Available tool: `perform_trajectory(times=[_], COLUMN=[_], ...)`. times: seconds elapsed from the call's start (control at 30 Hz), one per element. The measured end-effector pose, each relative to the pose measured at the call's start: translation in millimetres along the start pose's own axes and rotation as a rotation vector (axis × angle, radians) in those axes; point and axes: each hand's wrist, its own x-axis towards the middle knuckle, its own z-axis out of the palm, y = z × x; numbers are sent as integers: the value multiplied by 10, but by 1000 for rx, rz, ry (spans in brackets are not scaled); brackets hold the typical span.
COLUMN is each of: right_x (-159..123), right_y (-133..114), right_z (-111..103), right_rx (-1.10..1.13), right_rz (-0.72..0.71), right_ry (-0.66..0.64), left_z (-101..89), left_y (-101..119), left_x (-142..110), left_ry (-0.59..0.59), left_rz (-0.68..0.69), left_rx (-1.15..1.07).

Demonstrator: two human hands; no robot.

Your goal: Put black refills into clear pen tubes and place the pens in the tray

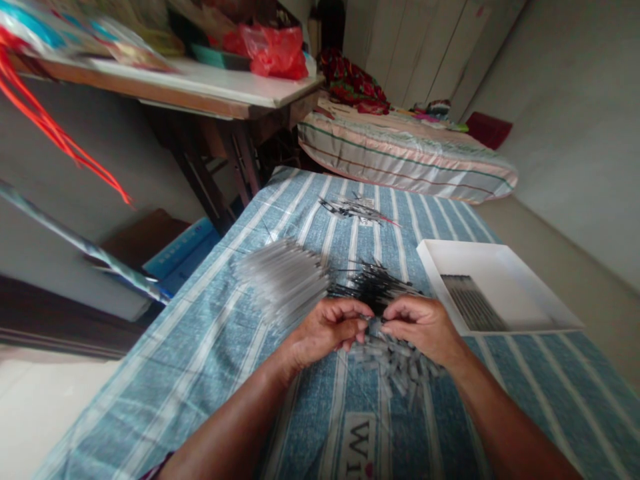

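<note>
My left hand (pixel 333 325) and my right hand (pixel 423 327) face each other at the middle of the table, fingertips pinched. Between them are small dark bits, too blurred to name. Just under the hands lies a loose pile of short grey, translucent pieces (pixel 397 367). Behind them is a heap of thin black sticks (pixel 377 280), perhaps pen parts. To the left, many pale translucent tubes (pixel 285 277) lie side by side in a blurred stack. On the right, a white open box (pixel 525 287) holds a row of dark slim sticks (pixel 470 300) along its left side.
A striped blue cloth (pixel 200 387) covers the table. At its far end lies a scattered bunch of thin sticks (pixel 355 210). A wooden side table (pixel 210 87) with a red plastic bag (pixel 277 53) stands back left; a bed (pixel 405 153) is behind.
</note>
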Motion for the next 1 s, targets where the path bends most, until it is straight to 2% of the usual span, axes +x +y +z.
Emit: perform_trajectory(times=[0.3,0.5,0.8,1.0], right_x=[35,37,35,2], right_y=[-36,-61,-50,12], right_z=[13,37,48,93], right_rx=[17,74,77,127], right_rz=[-129,-49,-40,16], right_ry=[-64,-69,-128,-132], left_z=[2,-8,6,4], left_y=[-28,-8,-3,5], left_x=[-2,-4,1,-7], left_ry=[-42,-64,-76,-99], left_rz=[-35,-41,-59,-70], left_rx=[50,98,176,225])
